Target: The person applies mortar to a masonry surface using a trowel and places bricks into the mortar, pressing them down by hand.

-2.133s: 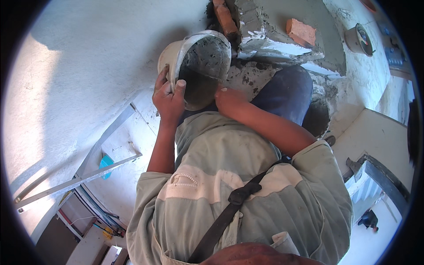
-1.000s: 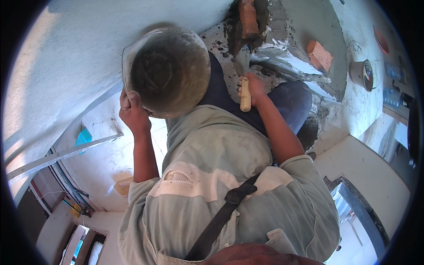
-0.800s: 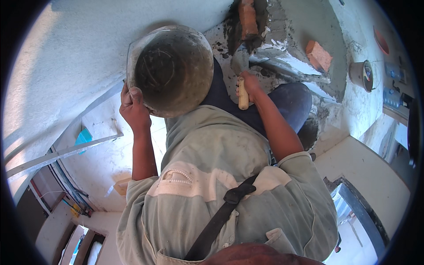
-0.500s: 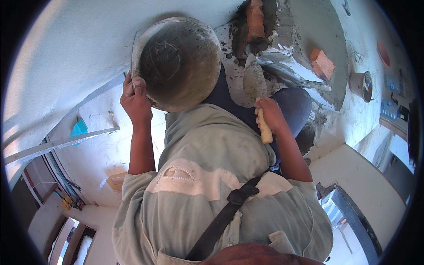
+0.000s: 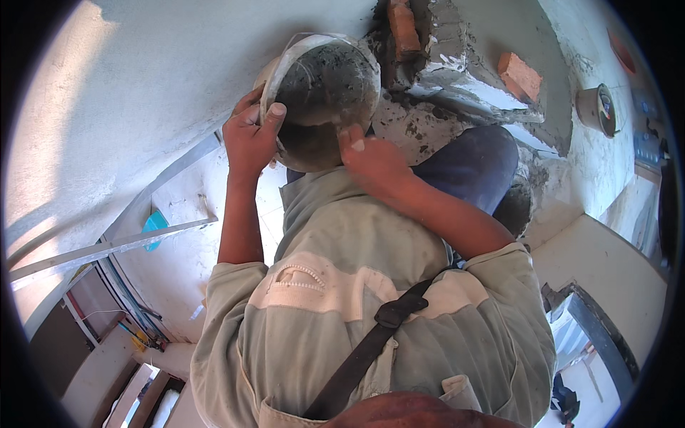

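The person holds a round metal pan (image 5: 325,100) raised in front of the chest, tilted so its inside faces the camera; the inside is coated with dark grey wet mortar, thickest toward the lower part of the pan. The left hand (image 5: 250,139) grips the pan's left rim; the thumb is hooked over the edge onto the inner face and the remaining fingers wrap behind the outer wall, pressed firmly on the rim. The right hand (image 5: 371,157) sits at the lower right edge of the pan; its fingers (image 5: 351,139) reach up against the rim, touching it, but whether they close around the rim or merely press on it cannot be told.

Just right of the pan and behind it stands a rough, partly mortared brick structure (image 5: 457,64); one red brick (image 5: 403,28) lies at the structure's top, just beside the pan's upper right rim; a second red brick (image 5: 519,75) rests farther right on the same structure. A small round container (image 5: 598,108) sits well right of the pan. A long pale metal straightedge (image 5: 107,248) lies on the floor, well below and left of the pan; a blue scrap (image 5: 153,225) lies beside it. A plastered wall (image 5: 143,85) rises to the pan's left.
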Action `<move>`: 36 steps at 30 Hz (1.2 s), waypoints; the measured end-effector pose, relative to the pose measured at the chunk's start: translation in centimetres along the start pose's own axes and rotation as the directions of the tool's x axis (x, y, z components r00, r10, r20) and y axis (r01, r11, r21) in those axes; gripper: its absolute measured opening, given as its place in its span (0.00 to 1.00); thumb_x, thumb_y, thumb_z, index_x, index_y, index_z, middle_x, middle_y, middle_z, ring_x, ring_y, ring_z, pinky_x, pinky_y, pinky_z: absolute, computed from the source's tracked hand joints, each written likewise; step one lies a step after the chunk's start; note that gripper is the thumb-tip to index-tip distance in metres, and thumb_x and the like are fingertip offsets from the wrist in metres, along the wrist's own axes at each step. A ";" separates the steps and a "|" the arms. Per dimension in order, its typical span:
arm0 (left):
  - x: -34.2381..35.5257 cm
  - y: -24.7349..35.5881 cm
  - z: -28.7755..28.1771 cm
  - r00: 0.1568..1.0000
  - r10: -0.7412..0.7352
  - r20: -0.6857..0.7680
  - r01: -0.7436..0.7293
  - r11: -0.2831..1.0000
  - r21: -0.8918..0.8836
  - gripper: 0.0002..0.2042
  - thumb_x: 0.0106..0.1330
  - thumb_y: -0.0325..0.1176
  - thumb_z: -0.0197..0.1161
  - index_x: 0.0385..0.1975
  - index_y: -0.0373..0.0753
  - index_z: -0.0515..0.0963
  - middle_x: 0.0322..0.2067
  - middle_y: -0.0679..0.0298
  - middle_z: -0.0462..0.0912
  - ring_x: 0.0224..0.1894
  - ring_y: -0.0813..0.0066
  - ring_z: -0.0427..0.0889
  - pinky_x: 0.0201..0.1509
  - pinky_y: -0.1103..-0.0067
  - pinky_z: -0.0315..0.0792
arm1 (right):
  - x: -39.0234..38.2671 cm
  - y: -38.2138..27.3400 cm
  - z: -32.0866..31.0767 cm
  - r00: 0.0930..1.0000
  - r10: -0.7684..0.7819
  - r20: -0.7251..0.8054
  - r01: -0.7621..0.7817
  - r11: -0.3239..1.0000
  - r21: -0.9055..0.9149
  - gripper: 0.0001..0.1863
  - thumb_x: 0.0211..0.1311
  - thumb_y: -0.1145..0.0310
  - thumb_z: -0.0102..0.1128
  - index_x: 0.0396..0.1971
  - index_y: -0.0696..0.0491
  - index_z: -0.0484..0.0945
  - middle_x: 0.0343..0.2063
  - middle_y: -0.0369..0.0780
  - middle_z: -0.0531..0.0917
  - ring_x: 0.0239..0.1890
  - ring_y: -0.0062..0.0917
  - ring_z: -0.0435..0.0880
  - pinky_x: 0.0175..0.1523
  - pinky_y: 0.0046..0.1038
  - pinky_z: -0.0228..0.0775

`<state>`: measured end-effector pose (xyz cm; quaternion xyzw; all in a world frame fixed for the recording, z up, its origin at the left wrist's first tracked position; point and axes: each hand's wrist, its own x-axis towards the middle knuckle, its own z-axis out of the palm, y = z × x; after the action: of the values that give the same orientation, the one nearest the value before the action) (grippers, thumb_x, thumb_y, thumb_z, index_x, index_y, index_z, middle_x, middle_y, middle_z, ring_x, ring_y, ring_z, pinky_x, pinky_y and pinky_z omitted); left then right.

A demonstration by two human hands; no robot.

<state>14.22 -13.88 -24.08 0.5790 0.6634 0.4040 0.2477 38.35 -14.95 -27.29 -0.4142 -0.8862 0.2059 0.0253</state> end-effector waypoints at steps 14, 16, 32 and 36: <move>-0.4 0.5 2.1 0.991 0.043 -0.127 -0.054 0.995 -0.088 0.25 0.61 0.47 0.72 0.14 0.30 0.75 0.46 0.43 0.84 0.54 0.57 0.82 0.51 0.70 0.75 | 0.9 1.2 1.0 0.968 -0.051 0.244 0.013 0.988 0.155 0.13 0.62 0.68 0.54 0.38 0.63 0.78 0.31 0.53 0.83 0.27 0.37 0.87 0.29 0.34 0.79; -0.8 0.4 2.2 0.986 0.017 -0.164 -0.040 0.989 -0.143 0.25 0.61 0.46 0.72 0.13 0.29 0.74 0.45 0.42 0.84 0.56 0.56 0.81 0.52 0.70 0.74 | 1.6 0.5 -1.5 0.918 -0.113 0.381 -0.049 0.919 0.391 0.17 0.58 0.68 0.59 0.43 0.64 0.76 0.31 0.55 0.83 0.30 0.39 0.86 0.33 0.37 0.79; -11.4 -10.3 -9.7 0.665 -0.610 -0.431 0.457 0.789 -0.411 0.17 0.73 0.41 0.60 0.32 0.30 0.82 0.29 0.66 0.81 0.32 0.85 0.71 0.37 0.84 0.66 | -5.0 6.9 -11.9 0.728 -0.216 0.650 -0.587 0.294 0.755 0.14 0.50 0.67 0.67 0.33 0.59 0.76 0.25 0.37 0.77 0.18 0.17 0.75 0.21 0.22 0.68; -13.6 -11.5 -10.5 0.589 -0.710 -0.387 0.510 0.698 -0.503 0.19 0.72 0.46 0.60 0.37 0.32 0.83 0.26 0.69 0.80 0.27 0.85 0.72 0.30 0.83 0.65 | -3.0 11.0 -6.8 0.820 0.072 0.568 -0.532 -0.271 0.802 0.10 0.60 0.68 0.60 0.35 0.59 0.74 0.22 0.38 0.75 0.14 0.19 0.73 0.15 0.23 0.67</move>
<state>2.15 -29.72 -29.64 0.1152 0.7845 0.5489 0.2646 49.74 -8.51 -24.94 -0.4208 -0.2591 0.8583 0.1386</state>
